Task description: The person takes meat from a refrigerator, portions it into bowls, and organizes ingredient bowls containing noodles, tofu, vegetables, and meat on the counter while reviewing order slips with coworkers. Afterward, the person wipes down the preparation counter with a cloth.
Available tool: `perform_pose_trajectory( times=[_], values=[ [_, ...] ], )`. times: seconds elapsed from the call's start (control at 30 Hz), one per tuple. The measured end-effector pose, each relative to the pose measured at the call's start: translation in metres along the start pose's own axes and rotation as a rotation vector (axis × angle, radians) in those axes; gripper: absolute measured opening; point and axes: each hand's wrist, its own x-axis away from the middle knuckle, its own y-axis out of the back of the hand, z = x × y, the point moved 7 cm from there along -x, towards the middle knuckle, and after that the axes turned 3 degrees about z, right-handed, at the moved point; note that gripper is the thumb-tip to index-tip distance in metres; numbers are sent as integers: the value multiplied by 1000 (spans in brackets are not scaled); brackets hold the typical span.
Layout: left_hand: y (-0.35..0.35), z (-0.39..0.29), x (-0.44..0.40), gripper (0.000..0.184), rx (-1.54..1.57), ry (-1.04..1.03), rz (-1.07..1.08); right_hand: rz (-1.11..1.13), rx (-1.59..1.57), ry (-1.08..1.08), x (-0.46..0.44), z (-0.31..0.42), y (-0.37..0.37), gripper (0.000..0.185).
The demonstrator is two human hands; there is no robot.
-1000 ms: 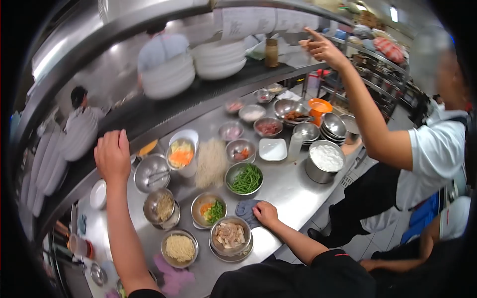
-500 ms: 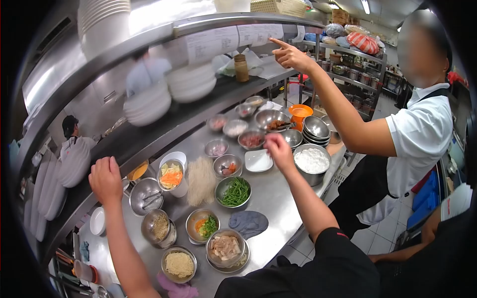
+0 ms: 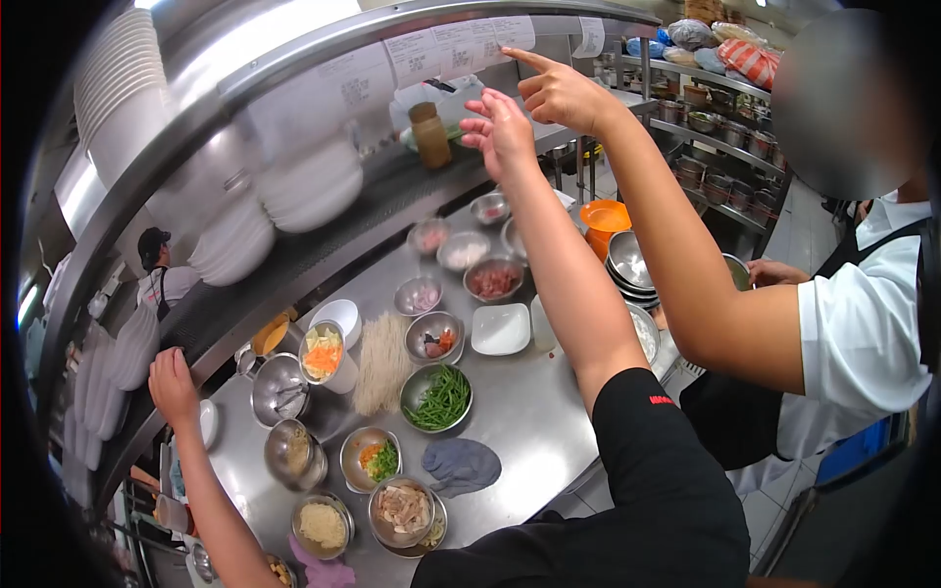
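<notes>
My right hand (image 3: 502, 135) is raised in front of the shelf, empty, with its fingers apart. Just beside it, a co-worker's hand (image 3: 564, 93) points with its index finger at the printed order slips (image 3: 459, 47) along the upper rail. My left hand (image 3: 174, 385) is at the far left, its fingers curled over the edge of the steel shelf (image 3: 211, 355). Between my arms, on the steel table, are a bowl of green beans (image 3: 436, 398), a bundle of dry noodles (image 3: 382, 365) and a cup of cut vegetables (image 3: 323, 355).
Stacked white bowls (image 3: 309, 186) and a brown jar (image 3: 429, 135) stand on the shelf. A bowl of sliced meat (image 3: 403, 510), a grey cloth (image 3: 461, 465) and a white square dish (image 3: 500, 329) lie on the table. A co-worker in a white shirt (image 3: 863, 314) stands close at right.
My right hand has risen from above the table bowls to the order slips, its fingers now spread. My left hand stays at the shelf edge. The view has shifted.
</notes>
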Motion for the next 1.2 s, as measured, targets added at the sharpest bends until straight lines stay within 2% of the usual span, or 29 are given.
perform_pose_trajectory(
  times=[0.1,0.2,0.33,0.43,0.53,0.93,1.2],
  values=[
    [0,-2,-2,30,-14,5,16,-85,-41,-36,-28,-5,18,48],
    [-1,-2,-2,31,-14,11,37,-117,-40,-21,-45,-2,25,48],
    [-2,-2,-3,31,-18,30,51,-95,42,54,-53,12,23,45],
    [-2,-2,-3,31,-21,31,56,-120,-11,65,-55,14,23,41],
    [-2,-2,-3,30,-25,33,53,-77,-140,16,-59,10,21,36],
    [-2,-3,-2,30,-16,24,44,-61,-138,-27,-60,11,17,23],
    [-9,8,-1,32,-6,-10,33,-16,-75,-10,-64,11,20,21]
  ],
)
